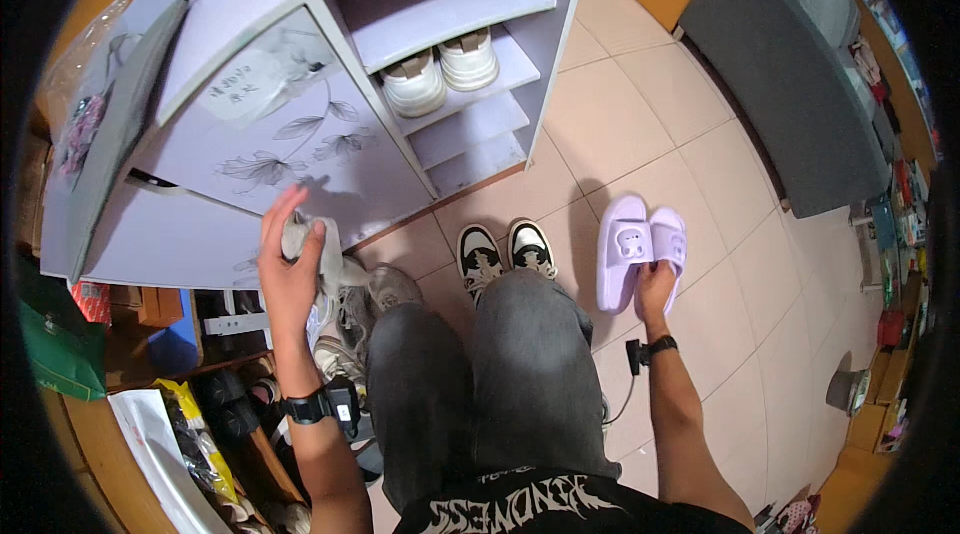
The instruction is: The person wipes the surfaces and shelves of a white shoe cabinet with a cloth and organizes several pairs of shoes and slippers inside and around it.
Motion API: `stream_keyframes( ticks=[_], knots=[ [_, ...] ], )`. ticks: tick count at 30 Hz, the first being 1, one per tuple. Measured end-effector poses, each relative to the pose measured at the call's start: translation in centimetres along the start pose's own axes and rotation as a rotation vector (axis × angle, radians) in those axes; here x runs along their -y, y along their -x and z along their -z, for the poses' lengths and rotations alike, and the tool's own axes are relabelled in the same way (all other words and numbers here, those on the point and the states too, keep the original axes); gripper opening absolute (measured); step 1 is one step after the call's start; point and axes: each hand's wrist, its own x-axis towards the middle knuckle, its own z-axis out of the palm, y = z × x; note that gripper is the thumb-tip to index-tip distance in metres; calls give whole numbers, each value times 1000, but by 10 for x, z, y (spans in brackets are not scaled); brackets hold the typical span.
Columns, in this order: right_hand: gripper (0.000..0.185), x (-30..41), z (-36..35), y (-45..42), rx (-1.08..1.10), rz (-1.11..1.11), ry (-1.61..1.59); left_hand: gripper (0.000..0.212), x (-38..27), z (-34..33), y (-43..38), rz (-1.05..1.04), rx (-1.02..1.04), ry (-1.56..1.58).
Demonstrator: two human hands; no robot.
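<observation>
My right hand (655, 285) grips a pair of lavender slide slippers (619, 271) at their heel-side openings, with fingers inside the right one. A raised cartoon face decorates the straps. Whether the soles touch the floor, I cannot tell. My left hand (289, 256) holds a crumpled whitish cloth or wipe (331, 260) between thumb and fingers, in front of a pale lilac shoe cabinet (360, 196). In the cabinet's open shelves, a pair of white sneakers (414, 87) stands with heels outward.
Several worn shoes (352, 312) stand left of my knees. A low rack with footwear (232, 403) and a green bag (64, 339) lie at the left. A grey sofa-like piece (780, 83) stands far right on the tiled floor (712, 181). A grey flat panel (131, 136) leans from the cabinet.
</observation>
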Motion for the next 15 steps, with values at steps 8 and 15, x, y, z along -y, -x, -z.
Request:
stream_keyframes(
  ticks=[8,15],
  knots=[
    [24,355,182,-101,105,515,-319,68,-89,-12,-43,-362,-247,-176],
    [33,520,162,-148,143,617,-228,96,-138,2,-90,-263,-374,-301]
  ],
)
